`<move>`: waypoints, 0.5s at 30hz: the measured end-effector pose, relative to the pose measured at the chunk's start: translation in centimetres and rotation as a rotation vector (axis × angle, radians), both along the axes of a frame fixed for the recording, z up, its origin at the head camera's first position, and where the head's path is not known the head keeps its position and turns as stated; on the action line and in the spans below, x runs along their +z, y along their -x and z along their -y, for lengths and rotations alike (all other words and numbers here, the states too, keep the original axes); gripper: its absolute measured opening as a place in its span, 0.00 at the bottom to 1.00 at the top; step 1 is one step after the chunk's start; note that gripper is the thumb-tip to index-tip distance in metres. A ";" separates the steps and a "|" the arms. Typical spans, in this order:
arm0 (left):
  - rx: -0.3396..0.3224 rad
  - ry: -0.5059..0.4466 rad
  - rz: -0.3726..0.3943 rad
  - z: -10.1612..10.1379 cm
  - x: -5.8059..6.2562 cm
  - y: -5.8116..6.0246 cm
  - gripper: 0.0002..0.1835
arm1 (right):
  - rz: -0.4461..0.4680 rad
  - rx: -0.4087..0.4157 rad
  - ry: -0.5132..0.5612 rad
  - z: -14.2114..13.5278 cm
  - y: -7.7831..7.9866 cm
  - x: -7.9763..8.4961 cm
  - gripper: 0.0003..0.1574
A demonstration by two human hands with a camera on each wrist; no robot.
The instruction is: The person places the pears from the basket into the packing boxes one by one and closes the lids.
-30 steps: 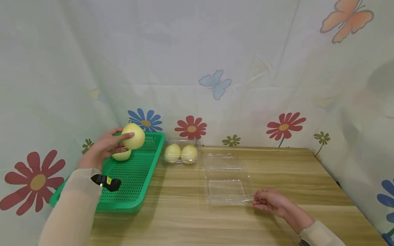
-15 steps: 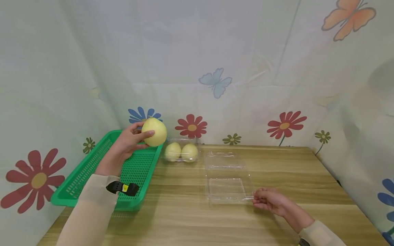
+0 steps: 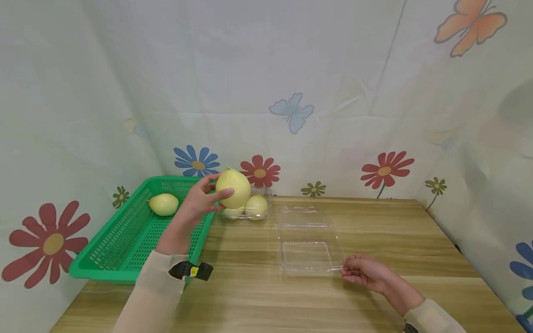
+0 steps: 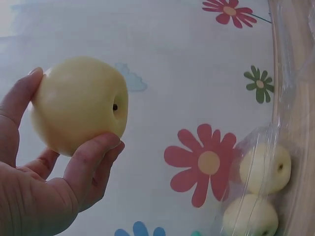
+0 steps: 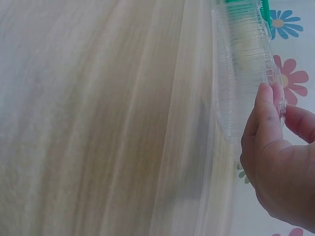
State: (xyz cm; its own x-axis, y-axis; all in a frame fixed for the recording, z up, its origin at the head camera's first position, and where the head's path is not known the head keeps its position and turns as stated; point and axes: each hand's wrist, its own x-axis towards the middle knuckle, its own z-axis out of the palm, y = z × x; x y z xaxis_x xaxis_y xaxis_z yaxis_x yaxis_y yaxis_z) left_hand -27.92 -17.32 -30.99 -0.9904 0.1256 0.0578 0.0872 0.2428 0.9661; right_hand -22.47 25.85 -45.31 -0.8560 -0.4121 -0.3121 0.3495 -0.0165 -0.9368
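My left hand [image 3: 201, 200] grips a pale yellow pear [image 3: 234, 188] in the air, thumb on one side and fingers round the other. In the left wrist view the pear [image 4: 78, 103] shows its dark-dotted end. On the table, a clear plastic clamshell box [image 3: 308, 256] lies opened out with nothing inside. My right hand [image 3: 368, 274] pinches the near right corner of its rim, and the right wrist view shows thumb and fingers on that box edge [image 5: 246, 73]. Behind the held pear, a second clear box holds two pears [image 3: 256, 207], one partly hidden.
A green plastic basket [image 3: 137, 277] stands on the left of the wooden table [image 3: 266, 296], with one pear [image 3: 164, 204] at its far side. A printed curtain [image 3: 333, 138] rises behind the table's back edge.
My left hand has carried the pear rightward, from over the basket to in front of the filled box. The right hand keeps its pinch on the opened box.
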 end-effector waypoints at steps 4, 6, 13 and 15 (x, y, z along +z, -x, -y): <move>-0.017 -0.060 0.017 -1.6 -0.9 -0.1 0.34 | 0.002 0.001 -0.005 0.0 -0.1 -0.1 0.09; -0.017 -0.080 0.031 -2.7 -1.3 -0.2 0.34 | 0.001 0.007 -0.006 0.0 -0.1 -0.1 0.09; -0.048 -0.175 0.054 -6.4 -2.3 -0.6 0.32 | 0.003 0.018 -0.007 -0.1 -0.1 -0.2 0.07; -0.059 -0.193 0.053 -7.3 -2.6 -0.7 0.32 | 0.005 0.015 -0.010 0.0 -0.1 -0.1 0.07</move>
State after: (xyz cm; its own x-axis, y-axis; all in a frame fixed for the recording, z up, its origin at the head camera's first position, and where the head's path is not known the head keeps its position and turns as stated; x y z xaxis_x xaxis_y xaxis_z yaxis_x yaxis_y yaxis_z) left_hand -27.24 -10.01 -33.64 -0.9840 0.1751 0.0339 0.0431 0.0492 0.9979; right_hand -22.41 25.89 -45.45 -0.8480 -0.4220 -0.3207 0.3546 -0.0019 -0.9350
